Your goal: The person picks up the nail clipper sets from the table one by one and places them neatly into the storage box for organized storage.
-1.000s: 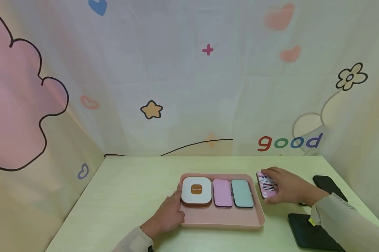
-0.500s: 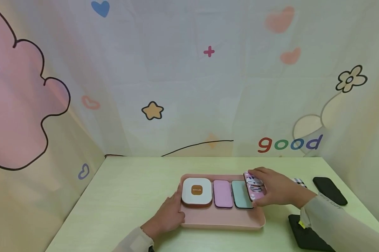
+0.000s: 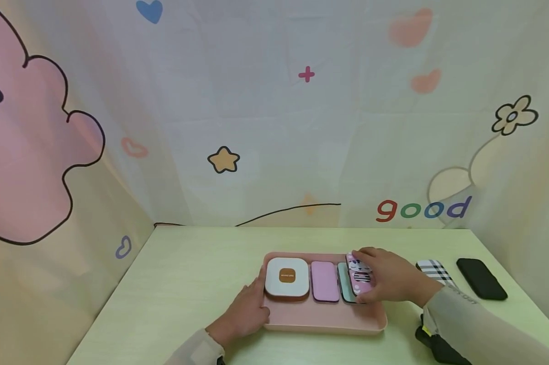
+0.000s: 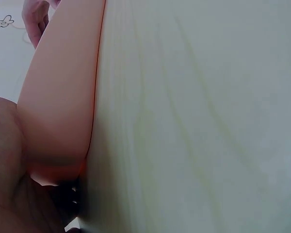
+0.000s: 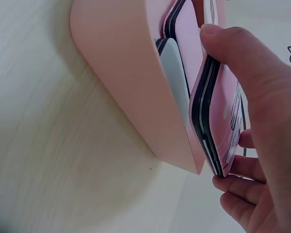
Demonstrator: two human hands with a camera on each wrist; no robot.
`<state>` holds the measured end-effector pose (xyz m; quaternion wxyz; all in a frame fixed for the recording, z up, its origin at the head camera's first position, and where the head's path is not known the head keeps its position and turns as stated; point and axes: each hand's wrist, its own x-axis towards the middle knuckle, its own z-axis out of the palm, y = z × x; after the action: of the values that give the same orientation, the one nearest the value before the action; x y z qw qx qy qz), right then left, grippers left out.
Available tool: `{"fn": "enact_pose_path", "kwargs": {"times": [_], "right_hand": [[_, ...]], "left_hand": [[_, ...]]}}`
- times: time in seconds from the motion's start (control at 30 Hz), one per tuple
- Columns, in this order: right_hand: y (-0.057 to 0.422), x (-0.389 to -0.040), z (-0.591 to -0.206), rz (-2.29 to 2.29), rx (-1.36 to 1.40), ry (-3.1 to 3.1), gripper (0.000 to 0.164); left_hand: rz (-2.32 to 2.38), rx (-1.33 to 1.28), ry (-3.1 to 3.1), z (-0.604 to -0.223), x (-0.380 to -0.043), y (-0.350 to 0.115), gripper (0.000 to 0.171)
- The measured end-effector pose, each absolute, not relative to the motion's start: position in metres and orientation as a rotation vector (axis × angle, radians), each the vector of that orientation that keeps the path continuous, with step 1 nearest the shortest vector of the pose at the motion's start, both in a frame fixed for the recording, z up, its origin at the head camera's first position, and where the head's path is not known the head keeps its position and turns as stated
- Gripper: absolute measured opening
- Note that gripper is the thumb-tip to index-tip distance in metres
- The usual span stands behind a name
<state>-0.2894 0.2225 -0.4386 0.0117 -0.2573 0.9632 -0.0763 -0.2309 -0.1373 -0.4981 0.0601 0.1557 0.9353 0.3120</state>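
The cat-patterned pink phone (image 3: 360,278) was held over the right end of the pink tray (image 3: 320,318), which was set near the middle of the tabletop (image 3: 192,284), well apart from its left edge. By the right hand (image 3: 388,276) the phone was gripped lengthwise, the fingers (image 5: 240,189) being spread only as far as its length required: the thumb was placed at its near end, the others at its far end. Part of the mint phone (image 3: 344,286) was covered by it in the head view, and in the right wrist view it was seen tilted near the tray's rim; whether the two phones were touching could not be told. The tray's left wall was gripped by the left hand (image 3: 244,312), with thumb and fingers curled about it. Left of the mint phone were seen the lilac phone (image 3: 324,281) and the white square box (image 3: 274,284). Toward the tabletop's right edge, a plaid phone (image 3: 434,270) and a black phone (image 3: 481,279) were seen, and toward its near edge a black object (image 3: 441,349) was partly hidden by the right sleeve (image 3: 475,317). The step in hand was judged to be the loading of the patterned phone into the tray. Next, a careful lowering clear of the rim seemed called for, the right fingers being loosened only once the phone was supported.
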Motion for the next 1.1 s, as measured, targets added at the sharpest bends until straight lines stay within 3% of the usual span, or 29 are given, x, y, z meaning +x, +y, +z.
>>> {"fn": "enact_pose_path", "kwargs": {"times": [1.1], "right_hand": [[0.207, -0.296, -0.462, -0.088, -0.997, 3.064, 0.098]], "left_hand": [[0.943, 0.421, 2.801, -0.495, -0.228, -0.136, 0.096]]}}
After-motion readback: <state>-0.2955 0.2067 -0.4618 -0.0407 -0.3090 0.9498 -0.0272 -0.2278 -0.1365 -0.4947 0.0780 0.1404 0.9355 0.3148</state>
